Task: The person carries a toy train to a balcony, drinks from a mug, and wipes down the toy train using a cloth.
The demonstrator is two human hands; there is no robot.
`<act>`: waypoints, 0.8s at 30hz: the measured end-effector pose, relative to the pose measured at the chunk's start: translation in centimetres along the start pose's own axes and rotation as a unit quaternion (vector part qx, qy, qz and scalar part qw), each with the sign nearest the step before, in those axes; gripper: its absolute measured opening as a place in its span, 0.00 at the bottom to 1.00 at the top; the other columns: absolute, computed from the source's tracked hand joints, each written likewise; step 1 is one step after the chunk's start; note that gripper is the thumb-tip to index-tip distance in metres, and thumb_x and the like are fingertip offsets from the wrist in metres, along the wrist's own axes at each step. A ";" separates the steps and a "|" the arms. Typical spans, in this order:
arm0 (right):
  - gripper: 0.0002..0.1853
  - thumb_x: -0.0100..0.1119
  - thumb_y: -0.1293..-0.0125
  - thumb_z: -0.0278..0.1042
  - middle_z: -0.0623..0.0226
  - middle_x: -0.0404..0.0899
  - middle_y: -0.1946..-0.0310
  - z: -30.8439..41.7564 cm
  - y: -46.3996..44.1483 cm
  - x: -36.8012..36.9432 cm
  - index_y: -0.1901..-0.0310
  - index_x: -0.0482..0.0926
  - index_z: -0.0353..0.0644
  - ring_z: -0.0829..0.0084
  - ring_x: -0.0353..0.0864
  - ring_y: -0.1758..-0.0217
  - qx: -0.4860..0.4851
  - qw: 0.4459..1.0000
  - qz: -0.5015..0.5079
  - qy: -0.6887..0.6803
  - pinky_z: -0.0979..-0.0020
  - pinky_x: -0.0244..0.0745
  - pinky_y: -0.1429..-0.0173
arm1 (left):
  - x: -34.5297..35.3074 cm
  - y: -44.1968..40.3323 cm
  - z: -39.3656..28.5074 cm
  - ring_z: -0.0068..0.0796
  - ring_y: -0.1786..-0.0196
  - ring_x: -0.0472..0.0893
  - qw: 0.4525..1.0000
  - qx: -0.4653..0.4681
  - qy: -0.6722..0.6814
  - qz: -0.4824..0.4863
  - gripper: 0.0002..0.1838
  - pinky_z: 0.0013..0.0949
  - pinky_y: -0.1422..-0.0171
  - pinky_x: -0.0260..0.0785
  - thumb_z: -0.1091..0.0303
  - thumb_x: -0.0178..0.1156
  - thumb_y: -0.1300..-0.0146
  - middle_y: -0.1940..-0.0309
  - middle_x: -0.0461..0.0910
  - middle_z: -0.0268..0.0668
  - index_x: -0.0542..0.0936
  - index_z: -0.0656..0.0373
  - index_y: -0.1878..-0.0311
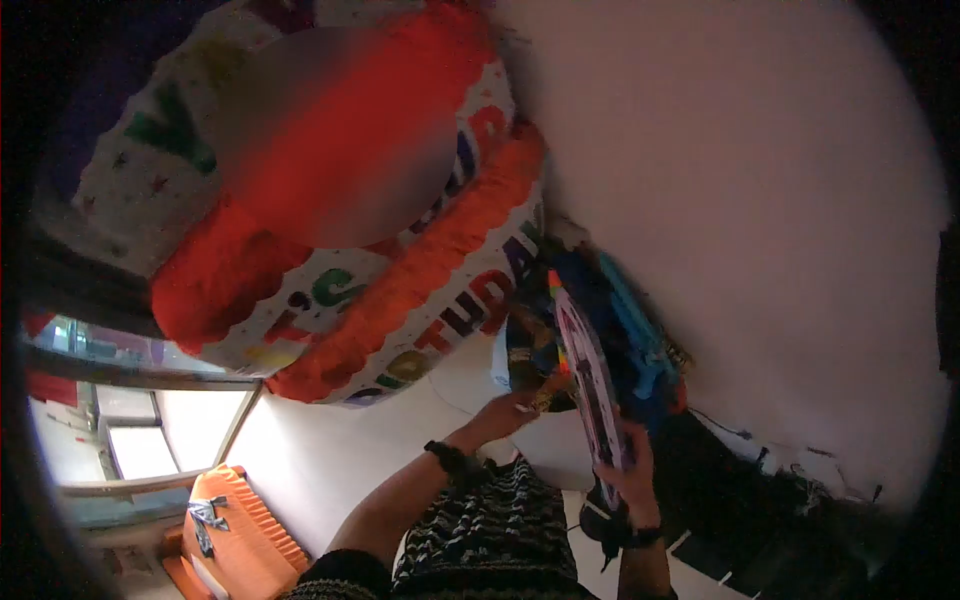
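My right hand [632, 475] is closed around the lower end of a long, flat, pink-and-white patterned object [588, 375]. It is seen almost edge-on, with an orange tip and bright bits along its left edge, and I cannot tell its kind. Left of it, my left hand [505, 415] has its fingers drawn together beside a small yellowish patterned thing. The fingertips are dim, so what they grip is unclear. Behind both hands is a dark heap of mixed things [640, 350], with a bright blue piece on its right side.
Large red-and-white birthday decorations [450, 290] with coloured letters fill the upper left. A pale wall [740, 200] rises on the right, with a dark surface [720, 500] and cables [820, 470] below. An orange-covered seat [245, 530] stands at lower left, near a window [150, 440].
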State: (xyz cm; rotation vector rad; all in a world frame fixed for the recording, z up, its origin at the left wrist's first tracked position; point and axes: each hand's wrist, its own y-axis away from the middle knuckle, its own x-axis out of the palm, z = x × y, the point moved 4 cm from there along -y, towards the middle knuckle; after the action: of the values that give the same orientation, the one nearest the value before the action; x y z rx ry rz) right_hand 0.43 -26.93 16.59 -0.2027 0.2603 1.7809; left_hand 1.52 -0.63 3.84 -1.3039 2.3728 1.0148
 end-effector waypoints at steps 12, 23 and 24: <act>0.47 0.75 0.53 0.31 0.60 0.63 0.34 9.9 2.3 13.2 0.31 0.58 0.48 0.61 0.63 0.31 0.025 0.803 0.584 -0.117 0.58 0.64 0.34 | -6.9 29.3 -8.8 0.35 0.37 0.69 0.905 0.082 0.400 0.120 0.38 0.39 0.31 0.59 0.50 0.66 0.40 0.36 0.69 0.41 0.64 0.60 0.32; 0.47 0.75 0.56 0.27 0.57 0.68 0.38 18.4 20.2 54.5 0.33 0.59 0.41 0.65 0.69 0.36 0.017 0.620 0.747 -0.241 0.64 0.64 0.35 | 2.3 61.2 11.9 0.39 0.35 0.69 0.834 -0.032 0.474 -0.280 0.43 0.39 0.35 0.64 0.44 0.65 0.43 0.37 0.69 0.46 0.63 0.61 0.32; 0.47 0.74 0.57 0.25 0.57 0.70 0.39 17.9 22.3 54.9 0.33 0.59 0.40 0.64 0.69 0.36 0.055 0.598 0.761 -0.246 0.64 0.61 0.32 | 2.0 65.6 11.3 0.40 0.36 0.70 0.853 -0.134 0.417 -0.284 0.43 0.38 0.36 0.64 0.42 0.65 0.44 0.38 0.70 0.47 0.64 0.61 0.32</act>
State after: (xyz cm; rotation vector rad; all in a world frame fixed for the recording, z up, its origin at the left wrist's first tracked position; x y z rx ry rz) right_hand -33.44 24.75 20.05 0.9210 0.0895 3.3926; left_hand -54.38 29.18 24.50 -2.7904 2.0633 0.6627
